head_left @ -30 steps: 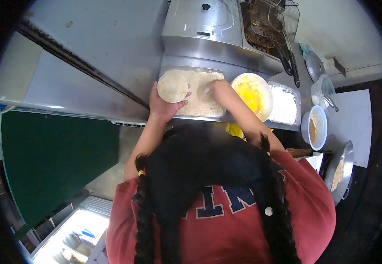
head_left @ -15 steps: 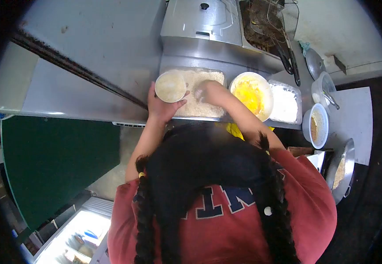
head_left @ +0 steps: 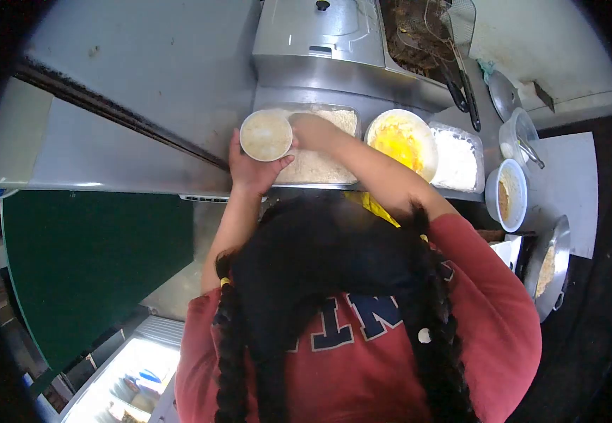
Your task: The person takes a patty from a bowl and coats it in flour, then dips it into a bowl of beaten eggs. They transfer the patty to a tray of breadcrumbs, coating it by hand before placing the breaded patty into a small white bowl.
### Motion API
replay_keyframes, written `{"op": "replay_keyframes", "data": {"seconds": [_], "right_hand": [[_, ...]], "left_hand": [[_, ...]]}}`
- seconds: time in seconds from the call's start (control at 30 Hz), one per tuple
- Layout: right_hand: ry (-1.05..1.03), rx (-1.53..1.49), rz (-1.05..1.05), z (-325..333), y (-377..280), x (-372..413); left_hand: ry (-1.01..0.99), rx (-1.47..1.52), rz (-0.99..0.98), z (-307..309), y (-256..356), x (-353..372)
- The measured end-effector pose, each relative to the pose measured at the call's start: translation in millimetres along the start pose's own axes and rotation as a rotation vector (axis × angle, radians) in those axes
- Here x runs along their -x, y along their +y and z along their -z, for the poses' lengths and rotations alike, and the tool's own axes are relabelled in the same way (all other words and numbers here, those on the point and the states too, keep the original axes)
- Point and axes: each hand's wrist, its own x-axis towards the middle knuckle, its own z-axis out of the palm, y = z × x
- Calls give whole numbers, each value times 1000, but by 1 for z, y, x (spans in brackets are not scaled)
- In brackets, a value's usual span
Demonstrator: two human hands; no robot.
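At the counter's front edge, left hand (head_left: 252,169) wraps around a round tub (head_left: 266,135) from below, thumb and fingers closed against its wall. The tub is upright and its open mouth shows a pale, crumb-dusted filling.

- Right hand (head_left: 311,130) sits just right of the tub, nearly touching its rim, over the far left corner of a clear crumb tray (head_left: 320,182). Fingers are bent down toward the breadcrumbs (head_left: 314,168). Cannot tell if they pinch anything.
- The tub hangs over the tray's left edge, between the two hands.
- Right of the right forearm: bowl of yellow beaten egg (head_left: 383,116), then a tray of white flour (head_left: 454,130), side by side and touching.
- Further right, well apart from both hands: a white bowl (head_left: 493,204) with brownish contents, a clear container (head_left: 519,141) with a utensil in it, and a steel pan (head_left: 556,240) holding crumbed pieces.
- Beyond the hands: a steel fryer lid (head_left: 320,28) and a wire basket (head_left: 429,32) with dark handles.
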Motion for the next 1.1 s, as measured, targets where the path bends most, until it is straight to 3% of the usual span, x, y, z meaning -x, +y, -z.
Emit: {"op": "replay_keyframes", "data": {"seconds": [0.07, 0.17, 0.37, 0.5, 0.57, 0.7, 0.77, 0.9, 0.97, 1.0, 1.07, 1.1], "right_hand": [[-15, -42, 39, 17, 3, 5], [-41, -140, -88, 57, -6, 20], [-130, -4, -148, 82, -12, 52], [-122, -57, -178, 37, 7, 60], [-18, -19, -151, -1, 20, 60], [18, -49, -97, 13, 7, 63], [427, -211, -180, 15, -1, 67], [490, -209, -215, 34, -27, 90], [91, -110, -185, 37, -15, 103], [90, -110, -183, 45, -17, 104], [1, -164, -434, 69, -25, 105], [3, -164, -436, 66, -21, 103]], "left_hand": [[7, -4, -8, 1, -1, 0], [47, -33, -19, 1, 0, 1], [18, -16, 11, -4, -3, -3], [36, -25, 22, -5, -5, -4], [35, -30, 26, -2, -6, -6], [37, 1, 52, -3, -8, -4], [52, -8, 45, -2, -9, -2], [107, -27, 39, -8, -10, -3], [97, -34, 33, -8, -8, -2], [93, -35, 36, -7, -9, 0], [99, -29, 37, -8, -9, 1], [102, -24, 38, -9, -9, 1]]}}
